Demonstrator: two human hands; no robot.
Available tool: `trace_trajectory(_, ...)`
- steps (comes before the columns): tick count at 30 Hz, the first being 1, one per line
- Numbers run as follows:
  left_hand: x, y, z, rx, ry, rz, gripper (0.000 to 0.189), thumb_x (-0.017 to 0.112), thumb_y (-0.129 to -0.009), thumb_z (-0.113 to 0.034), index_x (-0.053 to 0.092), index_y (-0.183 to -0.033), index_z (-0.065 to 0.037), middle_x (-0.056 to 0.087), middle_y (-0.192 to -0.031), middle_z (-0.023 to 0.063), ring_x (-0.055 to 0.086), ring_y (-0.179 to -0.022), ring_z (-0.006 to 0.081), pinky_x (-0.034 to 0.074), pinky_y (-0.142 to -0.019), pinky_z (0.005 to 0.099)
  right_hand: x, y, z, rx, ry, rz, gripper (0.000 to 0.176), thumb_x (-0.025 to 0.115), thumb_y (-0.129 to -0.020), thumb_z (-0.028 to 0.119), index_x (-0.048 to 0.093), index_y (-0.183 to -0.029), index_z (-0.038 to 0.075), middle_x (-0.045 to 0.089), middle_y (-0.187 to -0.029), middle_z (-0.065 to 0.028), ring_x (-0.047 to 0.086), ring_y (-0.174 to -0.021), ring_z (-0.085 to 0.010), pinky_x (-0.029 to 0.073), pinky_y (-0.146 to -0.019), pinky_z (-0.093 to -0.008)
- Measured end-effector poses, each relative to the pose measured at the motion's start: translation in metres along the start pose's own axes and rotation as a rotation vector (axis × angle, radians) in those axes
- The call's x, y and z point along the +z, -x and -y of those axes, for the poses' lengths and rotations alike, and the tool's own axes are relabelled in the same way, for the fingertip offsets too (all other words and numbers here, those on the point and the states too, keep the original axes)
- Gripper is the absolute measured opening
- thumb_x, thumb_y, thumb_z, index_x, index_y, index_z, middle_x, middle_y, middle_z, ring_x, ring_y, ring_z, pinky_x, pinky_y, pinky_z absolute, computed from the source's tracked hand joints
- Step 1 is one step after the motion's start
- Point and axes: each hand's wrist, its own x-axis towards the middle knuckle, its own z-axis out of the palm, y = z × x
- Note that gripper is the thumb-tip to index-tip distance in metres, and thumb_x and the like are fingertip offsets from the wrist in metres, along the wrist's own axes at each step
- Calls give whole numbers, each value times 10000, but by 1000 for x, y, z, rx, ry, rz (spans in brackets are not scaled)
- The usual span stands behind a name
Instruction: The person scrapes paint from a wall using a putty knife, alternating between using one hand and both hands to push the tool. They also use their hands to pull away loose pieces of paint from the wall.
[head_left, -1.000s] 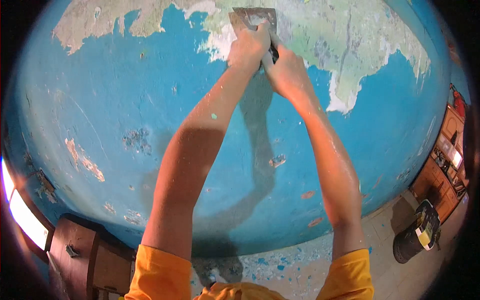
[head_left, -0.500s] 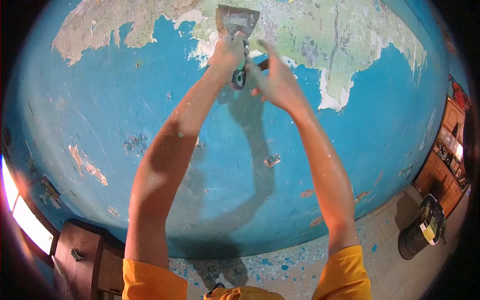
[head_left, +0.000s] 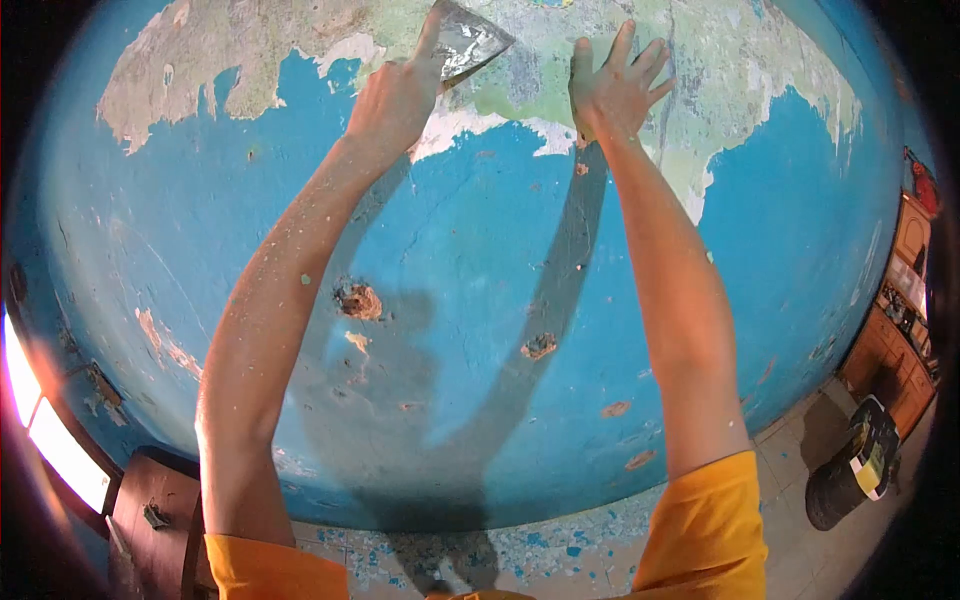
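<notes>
My left hand (head_left: 393, 108) is wrapped round a paint scraper, its handle hidden by the fingers. The scraper's wide metal blade (head_left: 472, 42) is tilted, its edge toward the upper right, in front of the bare plaster. To the right, my right hand (head_left: 618, 95) has its fingers spread, palm toward the wall and seemingly resting on it. Both hands are at the ragged border where blue paint (head_left: 480, 220) gives way to the exposed grey-green plaster (head_left: 700, 70).
Paint flakes (head_left: 575, 550) litter the tiled floor along the wall. A dark bucket (head_left: 840, 485) stands at the lower right, near a wooden cabinet (head_left: 885, 355). A brown wooden piece of furniture (head_left: 155, 515) is at the lower left beside a bright window (head_left: 65, 455). Chipped holes (head_left: 358, 301) mark the wall.
My left hand has shifted left and turned the scraper so its blade slants right. My right hand has left the scraper's side, moved right and spread out against the wall.
</notes>
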Motion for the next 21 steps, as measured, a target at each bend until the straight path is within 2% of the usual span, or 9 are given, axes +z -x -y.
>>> trace_trajectory(3,-6,6,1,114,-125,57,600,472,-933,-384,276,-1451,-153,615,-730,237,624,-709,412,483,-685,496,2,4,-3,14,-130,-28,709,378,-904,528,280,-1436,70,225,-1435,-334,118,-1384,-450,56,-1083,-618)
trace_trajectory(5,-22,12,-6,42,-174,270,582,472,-930,-410,298,-1445,-203,615,-740,252,634,-744,401,483,-675,488,1,4,-5,2,-149,-42,690,376,-905,514,292,-1436,81,229,-1440,-319,124,-1387,-435,44,-1087,-614)
trace_trajectory(9,-16,-9,7,97,-283,299,573,465,-933,-419,286,-1446,-240,612,-748,261,631,-735,407,481,-656,495,-4,5,-2,49,-218,-63,670,377,-908,494,300,-1435,88,229,-1442,-316,130,-1386,-434,36,-1088,-610)
trace_trajectory(11,-7,-29,-8,296,-225,176,577,463,-935,-423,274,-1449,-241,614,-737,255,625,-709,417,481,-616,489,1,5,-3,27,-189,-111,645,388,-905,471,334,-1418,83,244,-1435,-317,144,-1383,-432,43,-1087,-610)
trace_trajectory(12,1,-36,-22,292,-222,176,577,463,-935,-423,274,-1449,-241,614,-737,255,625,-709,417,481,-616,489,3,6,-4,23,-189,-109,645,388,-905,471,334,-1418,83,244,-1435,-317,144,-1383,-432,43,-1087,-610)
trace_trajectory(14,13,-53,-51,83,-314,367,569,464,-929,-500,441,-1305,-74,600,-971,220,605,-900,356,500,-762,473,7,2,-9,7,-229,-98,629,393,-902,456,363,-1406,82,267,-1420,-325,153,-1381,-434,47,-1086,-611)
trace_trajectory(15,11,-56,-51,98,-235,334,703,485,-909,-520,314,-1409,-58,602,-942,264,612,-881,393,500,-746,488,9,0,-8,2,-231,-108,629,393,-902,456,363,-1406,82,267,-1420,-325,153,-1381,-434,47,-1086,-611)
trace_trajectory(18,-26,-52,-54,147,-268,337,737,480,-916,-499,223,-1451,-62,607,-914,275,616,-850,404,505,-731,488,10,3,-8,-9,-215,-120,617,421,-892,445,396,-1389,80,291,-1406,-328,164,-1376,-432,59,-1084,-614)
trace_trajectory(21,-29,-65,-57,-40,-279,418,652,479,-917,-489,362,-1383,-48,615,-927,275,618,-867,407,504,-733,494,9,-1,-11,22,-217,-149,606,448,-885,426,411,-1380,78,304,-1398,-327,191,-1367,-433,68,-1083,-613)
